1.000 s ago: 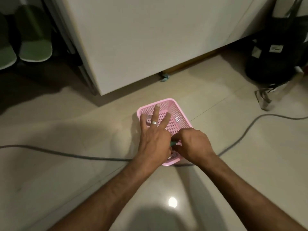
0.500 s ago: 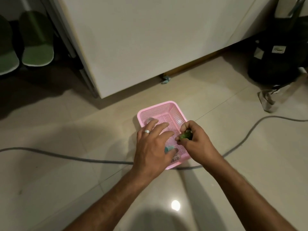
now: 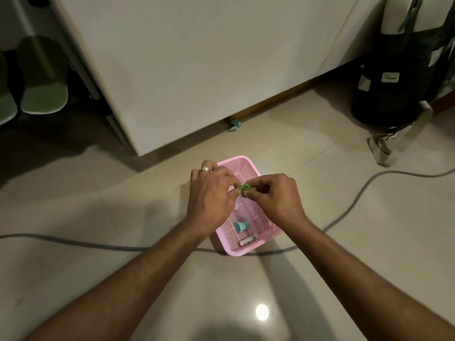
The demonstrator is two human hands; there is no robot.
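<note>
Green piece (image 3: 243, 187): left hand (image 3: 211, 190) fingers joined right hand (image 3: 275, 195), both pinching (above pink basket (image 3: 249, 166)).

label (image 3: 391, 77) on black bag (image 3: 384, 107) unreadable, writing on tube (image 3: 247, 241) in pink basket (image 3: 246, 252) illegible

1. The scene was dim, lit from overhead; a small round glare spot shone on the glossy floor (image 3: 262, 312).
2. Soft broad shadows lay across it.
3. The corner around the slippers (image 3: 44, 77) sat nearly dark.
4. Wide-angle distortion bent the cabinet (image 3: 197, 70) edges; the fingers (image 3: 263, 182) looked slightly soft.
</note>
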